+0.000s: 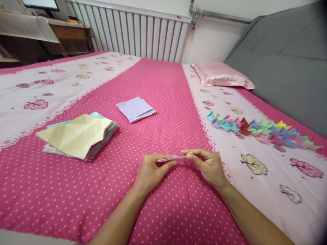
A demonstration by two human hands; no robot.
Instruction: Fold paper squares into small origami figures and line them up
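Observation:
A folded pink paper point(171, 158) is held edge-on just above the bed, pinched at both ends. My left hand point(152, 169) grips its left end with fingers closed. Its right end sits between the thumb and fingers of my right hand point(206, 165), also closed. A stack of creased coloured sheets point(79, 136), a pale yellow one on top, lies to the left. A smaller pile of lilac-white folded papers point(136, 108) lies further back. On the right runs a row of several small folded paper pieces point(263, 132) in mixed colours.
Everything rests on a bed with a pink polka-dot cover point(158, 85) and white tree-print panels. A pink pillow point(222, 75) lies at the back right against a grey headboard point(286, 61). A white radiator point(135, 32) and a desk point(68, 34) stand behind.

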